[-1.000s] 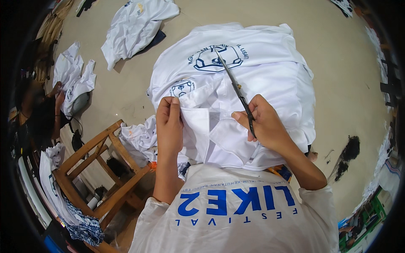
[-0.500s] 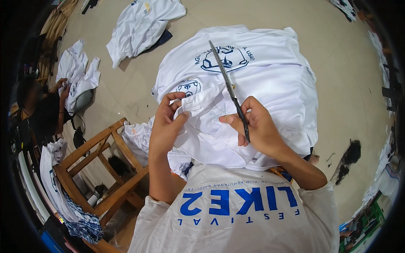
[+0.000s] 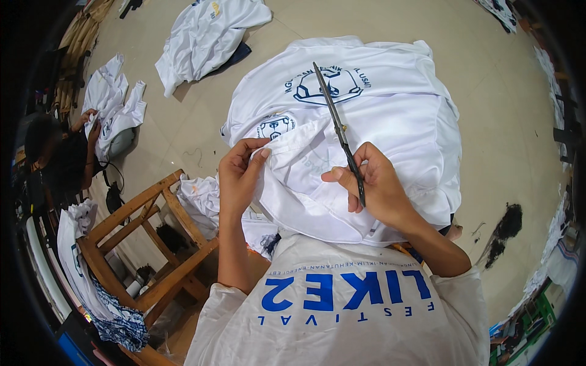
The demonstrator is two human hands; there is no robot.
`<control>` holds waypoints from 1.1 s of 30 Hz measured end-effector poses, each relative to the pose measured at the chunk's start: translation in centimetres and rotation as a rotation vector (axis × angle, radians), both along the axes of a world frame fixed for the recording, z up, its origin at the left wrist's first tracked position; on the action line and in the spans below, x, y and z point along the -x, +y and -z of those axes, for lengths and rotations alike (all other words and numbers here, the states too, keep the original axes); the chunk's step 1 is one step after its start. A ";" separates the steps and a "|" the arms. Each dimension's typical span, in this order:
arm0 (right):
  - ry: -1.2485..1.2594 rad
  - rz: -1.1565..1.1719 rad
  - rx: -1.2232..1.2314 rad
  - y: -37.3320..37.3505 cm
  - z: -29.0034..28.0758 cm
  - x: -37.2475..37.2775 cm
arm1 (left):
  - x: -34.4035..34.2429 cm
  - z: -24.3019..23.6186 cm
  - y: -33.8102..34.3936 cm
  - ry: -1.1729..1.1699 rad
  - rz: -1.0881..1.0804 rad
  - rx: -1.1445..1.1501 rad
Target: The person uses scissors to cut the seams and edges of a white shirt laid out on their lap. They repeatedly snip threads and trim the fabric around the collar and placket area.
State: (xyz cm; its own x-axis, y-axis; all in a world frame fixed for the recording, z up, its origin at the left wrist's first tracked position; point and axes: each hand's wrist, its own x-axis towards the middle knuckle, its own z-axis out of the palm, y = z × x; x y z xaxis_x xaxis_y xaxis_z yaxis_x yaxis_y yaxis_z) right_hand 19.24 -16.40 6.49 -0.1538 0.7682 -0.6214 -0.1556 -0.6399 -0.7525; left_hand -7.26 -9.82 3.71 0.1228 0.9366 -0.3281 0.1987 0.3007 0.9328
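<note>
A pile of white printed shirts (image 3: 415, 152) with navy emblems lies in front of me. My left hand (image 3: 243, 171) pinches a folded white fabric band (image 3: 285, 139), likely a placket or collar, at its left end, beside a small emblem. My right hand (image 3: 375, 186) grips long scissors (image 3: 332, 107) by their dark handles; the blades point away from me over the large emblem. Whether the blades touch cloth is unclear. Below the band, the shirt's thin inside shows a faint reversed print.
A wooden stool frame (image 3: 171, 201) stands at lower left, with white cloth (image 3: 198, 201) beside it. At far left a co-worker (image 3: 52, 152) in dark clothing handles white garments (image 3: 113, 128). More shirts (image 3: 204, 43) lie on the tiled floor (image 3: 513, 110), which has a dark smudge at right.
Since a second ago my left hand has shifted its grip and turned up the band, exposing more inner cloth. My right hand with the scissors moved slightly left, then back a little.
</note>
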 end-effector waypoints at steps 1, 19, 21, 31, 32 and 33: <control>0.005 0.004 -0.004 0.0 -0.1 0.0 | 0.2 0.4 0.0 0.021 -0.007 -0.001; 0.482 -0.167 0.226 0.0 -4.1 -0.7 | 0.4 2.0 -1.0 0.087 -0.008 -0.099; 0.561 -0.203 0.314 -0.4 -4.3 -0.6 | 0.4 2.0 -1.0 0.087 -0.010 -0.101; 0.650 -0.307 0.518 -1.6 -3.6 0.5 | -0.2 1.3 -1.3 0.089 -0.013 -0.144; 0.652 -0.307 0.518 -1.6 -3.4 0.6 | -0.1 1.4 -1.3 0.091 -0.012 -0.143; 0.653 -0.306 0.519 -1.6 -3.3 0.6 | -0.1 1.4 -1.3 0.082 -0.015 -0.149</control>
State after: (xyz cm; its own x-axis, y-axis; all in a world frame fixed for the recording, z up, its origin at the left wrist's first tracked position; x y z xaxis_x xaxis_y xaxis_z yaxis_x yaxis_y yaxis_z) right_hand 18.66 -18.03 9.80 -0.7518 0.2814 -0.5963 -0.2185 -0.9596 -0.1774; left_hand -7.14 -11.16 2.29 0.0867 0.9772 -0.1936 0.2728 0.1636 0.9481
